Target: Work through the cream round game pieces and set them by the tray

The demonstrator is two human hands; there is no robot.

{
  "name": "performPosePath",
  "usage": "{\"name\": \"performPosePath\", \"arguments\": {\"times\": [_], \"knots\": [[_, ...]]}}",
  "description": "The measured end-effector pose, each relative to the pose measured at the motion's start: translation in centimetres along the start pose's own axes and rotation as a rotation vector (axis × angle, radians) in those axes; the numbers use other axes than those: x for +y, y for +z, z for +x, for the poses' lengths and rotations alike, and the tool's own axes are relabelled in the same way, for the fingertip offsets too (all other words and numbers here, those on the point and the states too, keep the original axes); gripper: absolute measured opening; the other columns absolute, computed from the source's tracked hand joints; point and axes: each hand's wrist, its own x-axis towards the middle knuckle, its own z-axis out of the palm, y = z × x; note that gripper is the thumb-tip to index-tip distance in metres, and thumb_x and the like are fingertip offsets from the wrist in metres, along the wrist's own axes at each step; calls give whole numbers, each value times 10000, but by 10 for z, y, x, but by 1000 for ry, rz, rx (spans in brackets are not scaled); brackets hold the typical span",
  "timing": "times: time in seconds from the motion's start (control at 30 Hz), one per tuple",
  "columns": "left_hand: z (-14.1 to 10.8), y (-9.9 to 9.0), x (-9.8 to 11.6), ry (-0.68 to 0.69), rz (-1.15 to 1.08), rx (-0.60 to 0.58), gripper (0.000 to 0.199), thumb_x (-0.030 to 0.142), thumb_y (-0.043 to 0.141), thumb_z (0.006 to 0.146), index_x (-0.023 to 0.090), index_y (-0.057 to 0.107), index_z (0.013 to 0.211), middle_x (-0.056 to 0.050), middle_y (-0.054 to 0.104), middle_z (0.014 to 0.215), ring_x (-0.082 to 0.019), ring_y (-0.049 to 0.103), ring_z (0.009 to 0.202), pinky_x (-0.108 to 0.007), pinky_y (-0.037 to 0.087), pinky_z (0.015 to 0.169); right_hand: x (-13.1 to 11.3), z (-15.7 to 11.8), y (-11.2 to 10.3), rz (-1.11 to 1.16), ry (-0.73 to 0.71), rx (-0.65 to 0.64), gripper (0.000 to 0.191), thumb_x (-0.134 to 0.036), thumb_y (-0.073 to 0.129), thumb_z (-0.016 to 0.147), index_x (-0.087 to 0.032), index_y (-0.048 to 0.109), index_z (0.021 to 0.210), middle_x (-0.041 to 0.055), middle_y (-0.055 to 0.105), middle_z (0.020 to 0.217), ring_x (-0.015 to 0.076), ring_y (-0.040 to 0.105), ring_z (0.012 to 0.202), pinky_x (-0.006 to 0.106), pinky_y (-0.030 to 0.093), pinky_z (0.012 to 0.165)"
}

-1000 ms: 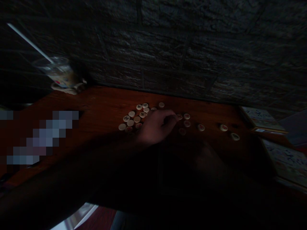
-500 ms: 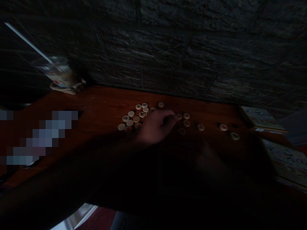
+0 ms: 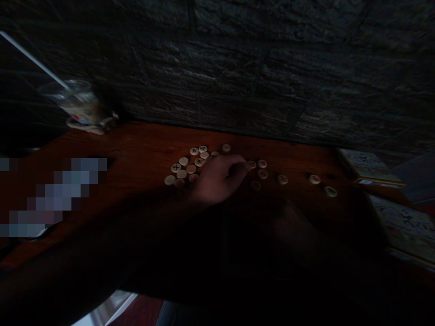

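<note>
My left hand (image 3: 217, 179) reaches over the wooden table, thumb and forefinger curled into a pinch. Their tips are at the left edge of a round Chinese chess piece with a red character (image 3: 252, 165). Left of that hand lies a loose cluster of pale pieces, some blank side up like one (image 3: 181, 174), some with black characters like another (image 3: 176, 168). The hand hides part of this cluster. Further right are several spaced pieces, including a red-marked one (image 3: 314, 179) and a dark-marked one (image 3: 330, 191). My right hand (image 3: 288, 222) is in deep shadow; its fingers cannot be made out.
A clear plastic cup with a white straw (image 3: 79, 104) stands at the back left. Two patterned flat boxes or boards (image 3: 372, 165) (image 3: 404, 226) lie on the right. A dark stone-block wall (image 3: 224, 68) runs along the table's (image 3: 142, 140) back edge. A pixelated patch covers something at left.
The view has shifted slightly, so everything sits a little further left. My left hand stays at the same red-marked piece; no piece has visibly moved on the table.
</note>
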Motion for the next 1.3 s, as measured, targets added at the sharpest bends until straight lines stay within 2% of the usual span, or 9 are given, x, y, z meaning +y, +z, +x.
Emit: {"name": "performPosePath", "arguments": {"times": [0.13,0.33,0.43,0.57,0.67,0.73,0.97,1.17,1.3], "knots": [[-1,0,1,1,12,9,220,196,574,980,187,779,901,-12,798,834,-150,714,751,-265,474,674,0,1,-1,-6,-6,16,330,-373,642,1030,-212,645,1318,111,642,1367,241,675,1138,456,595,960],[0,-2,2,-10,5,13,222,213,563,980,181,772,914,-19,795,834,-158,724,755,-270,486,678,-2,5,-3,-12,-6,99,267,-200,693,967,-276,749,1216,61,799,1162,219,763,945,297,598,755],[1,-2,1,14,15,34,218,195,560,965,176,760,881,-23,790,828,-162,731,781,-262,493,679,3,5,-11,1,15,210,264,-228,671,979,-250,750,1230,61,827,1104,198,782,865,277,589,712],[0,0,-2,-22,-43,37,234,212,532,970,171,744,880,-5,727,701,-132,693,648,-225,464,559,35,1,-18,73,237,489,131,-279,687,949,-239,788,1021,14,821,812,158,733,608,248,530,558],[0,0,-2,-85,-127,12,221,217,528,970,175,744,948,16,686,635,-107,648,526,-202,440,472,65,-1,-13,163,513,625,205,-352,649,955,-212,761,854,43,771,711,188,715,591,276,510,523],[0,-1,-1,-128,-185,16,212,216,531,970,172,737,948,18,667,614,-96,616,460,-193,427,421,78,-2,-7,241,593,686,200,-351,635,942,-207,739,849,46,748,693,189,692,570,278,496,497],[3,-10,4,-188,-271,93,186,241,555,973,159,710,909,8,652,592,-86,588,427,-180,452,407,85,0,4,358,585,615,234,-353,587,932,-197,700,799,32,694,665,167,642,584,274,484,544],[10,-22,-4,-81,-6,165,219,261,568,957,167,757,898,0,687,649,-113,626,574,-203,435,478,84,1,2,378,552,602,212,-325,588,922,-199,693,788,42,708,657,173,629,563,294,464,550],[15,-32,-10,-17,159,74,151,254,645,906,171,771,895,0,700,678,-115,627,612,-223,457,552,83,2,3,383,540,604,213,-320,586,910,-194,697,778,32,715,655,160,625,558,281,447,550]]}}
